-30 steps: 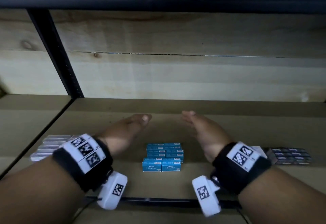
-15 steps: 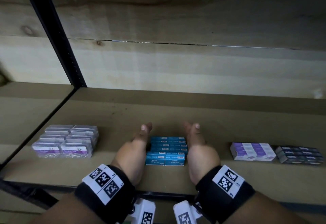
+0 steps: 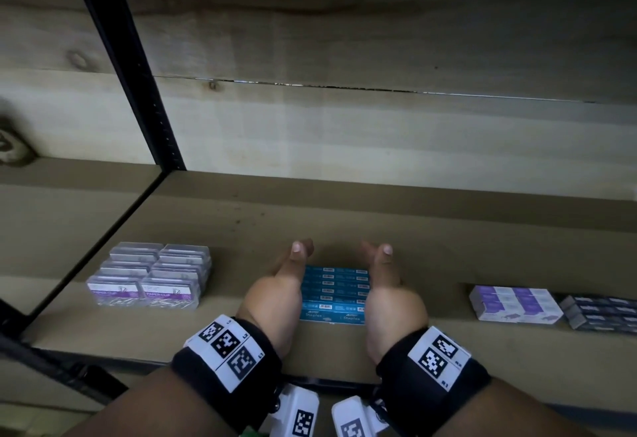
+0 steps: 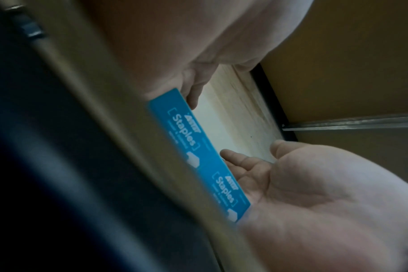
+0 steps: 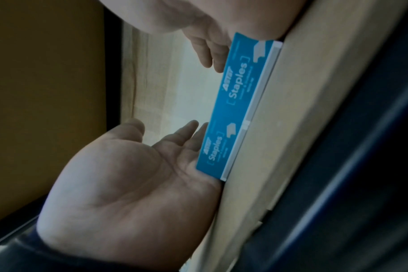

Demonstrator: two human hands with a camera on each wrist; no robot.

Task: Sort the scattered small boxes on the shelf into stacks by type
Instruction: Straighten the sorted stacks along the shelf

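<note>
A stack of blue staples boxes [image 3: 332, 293] stands near the front edge of the wooden shelf [image 3: 344, 216]. My left hand [image 3: 287, 276] lies flat against the stack's left side, and my right hand [image 3: 381, 274] lies flat against its right side. Fingers are straight and thumbs point away from me. In the left wrist view the right hand [image 4: 291, 184] shows its palm, fingers touching the blue boxes [image 4: 198, 150]. In the right wrist view the left hand [image 5: 128, 174] presses the blue boxes [image 5: 235, 103] the same way. Neither hand curls round anything.
Clear paper clip boxes [image 3: 151, 278] are grouped at the left of the shelf. White-and-purple boxes [image 3: 513, 304] and dark boxes [image 3: 599, 312] sit at the right. A black upright post [image 3: 138, 75] divides the shelf bays. A plank wall closes the back.
Both hands came down and back from beyond the blue stack to its two sides and closed in against it. My view tilted, bringing the side groups of boxes into sight.
</note>
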